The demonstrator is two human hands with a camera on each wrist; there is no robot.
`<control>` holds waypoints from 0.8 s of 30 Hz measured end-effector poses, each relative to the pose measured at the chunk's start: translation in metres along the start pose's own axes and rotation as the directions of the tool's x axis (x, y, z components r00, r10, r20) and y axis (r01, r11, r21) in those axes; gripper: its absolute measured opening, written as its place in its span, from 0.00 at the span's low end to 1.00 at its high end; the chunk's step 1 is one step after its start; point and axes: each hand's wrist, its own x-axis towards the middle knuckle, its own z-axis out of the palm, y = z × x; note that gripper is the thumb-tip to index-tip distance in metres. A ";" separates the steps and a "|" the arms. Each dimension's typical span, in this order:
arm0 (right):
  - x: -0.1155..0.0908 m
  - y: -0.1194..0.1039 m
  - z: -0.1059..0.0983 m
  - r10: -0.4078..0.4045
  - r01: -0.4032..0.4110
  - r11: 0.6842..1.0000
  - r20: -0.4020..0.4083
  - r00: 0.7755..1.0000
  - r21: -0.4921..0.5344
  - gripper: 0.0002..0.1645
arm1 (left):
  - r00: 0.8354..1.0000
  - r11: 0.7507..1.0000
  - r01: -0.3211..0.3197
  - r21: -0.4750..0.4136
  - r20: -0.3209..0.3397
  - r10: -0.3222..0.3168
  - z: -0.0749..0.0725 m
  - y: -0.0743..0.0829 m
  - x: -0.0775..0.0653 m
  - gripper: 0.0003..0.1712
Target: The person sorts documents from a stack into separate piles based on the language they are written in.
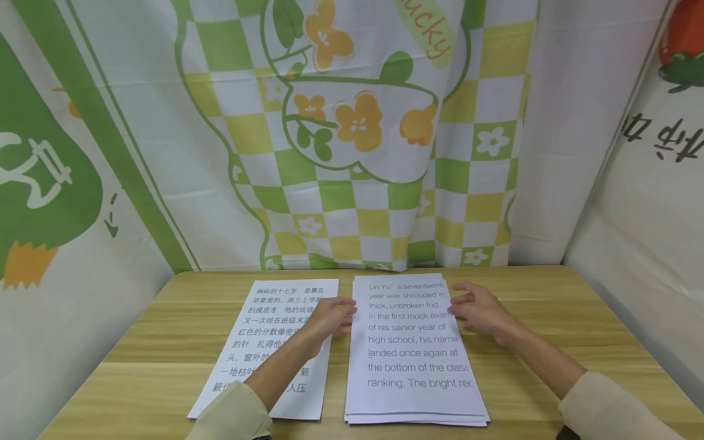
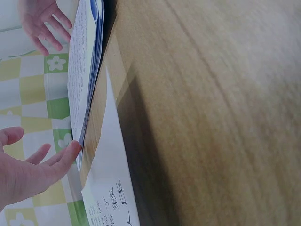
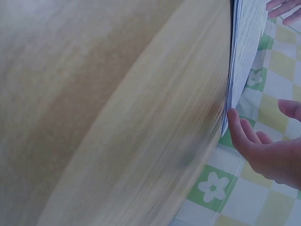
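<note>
A stack of printed paper sheets [image 1: 412, 342] with English text lies on the table, its lower sheets slightly out of line at the near edge. My left hand [image 1: 332, 318] is at the stack's left side, over the right part of a sheet with Chinese text [image 1: 264, 348]. On the stack's other side is my right hand [image 1: 481, 313], fingers spread toward the edge. In the left wrist view, a finger of the left hand [image 2: 33, 174] meets the stack's edge. The right wrist view has a right fingertip [image 3: 233, 115] at the opposite edge. Neither hand grips anything.
The wooden table [image 1: 550, 342] ends at a curtain [image 1: 379, 201] with a green and yellow checked print. Printed cloth walls [image 1: 66, 275] stand to the left and right of it. A narrow strip of tabletop separates the Chinese sheet from the stack.
</note>
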 end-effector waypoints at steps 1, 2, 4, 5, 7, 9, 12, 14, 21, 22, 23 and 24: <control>0.000 0.000 0.000 -0.001 0.001 1.000 -0.003 1.000 0.002 0.41 | 1.000 1.000 0.001 -0.005 -0.005 -0.001 0.000 0.000 0.000 0.25; 0.000 0.000 0.000 -0.001 0.001 1.000 -0.006 1.000 0.007 0.41 | 1.000 1.000 0.001 -0.011 -0.008 -0.001 0.001 0.000 0.000 0.25; 0.001 0.001 0.000 -0.002 0.002 1.000 -0.008 1.000 0.026 0.41 | 1.000 1.000 0.000 -0.021 -0.014 -0.001 0.001 0.000 0.001 0.25; 0.001 0.001 0.000 -0.002 0.003 0.999 -0.007 1.000 0.035 0.42 | 1.000 1.000 0.002 -0.026 -0.016 -0.002 0.002 0.000 0.001 0.24; 0.002 0.002 0.000 -0.003 0.003 0.998 -0.002 1.000 0.060 0.42 | 1.000 0.999 0.008 -0.036 -0.021 -0.008 0.002 -0.001 0.002 0.24; 0.003 0.004 0.000 0.002 -0.002 0.995 0.002 1.000 0.098 0.43 | 1.000 0.999 0.012 -0.045 -0.027 -0.013 0.002 -0.001 0.003 0.23; 0.004 0.005 0.000 0.011 -0.011 0.989 0.006 1.000 0.146 0.43 | 0.999 0.999 0.015 -0.051 -0.034 -0.017 0.003 -0.002 0.005 0.23; 0.005 0.005 0.000 0.014 -0.015 0.985 0.006 1.000 0.170 0.43 | 0.999 0.999 0.011 -0.053 -0.032 -0.013 0.002 -0.003 0.006 0.23; 0.005 0.005 0.000 0.023 -0.023 0.981 0.001 1.000 0.191 0.42 | 1.000 0.999 -0.023 -0.025 -0.005 0.022 0.001 -0.005 0.004 0.27; 0.005 0.005 0.000 0.025 -0.024 0.982 0.000 1.000 0.188 0.42 | 1.000 0.999 -0.029 -0.021 -0.002 0.029 0.001 -0.005 0.004 0.27; 0.005 0.005 0.000 0.026 -0.026 0.982 -0.002 1.000 0.185 0.42 | 0.999 0.999 -0.034 -0.019 0.001 0.034 0.001 -0.005 0.004 0.27; 0.006 0.006 0.000 0.029 -0.028 0.982 -0.002 1.000 0.186 0.42 | 0.999 0.999 -0.040 -0.019 0.004 0.040 0.001 -0.005 0.004 0.27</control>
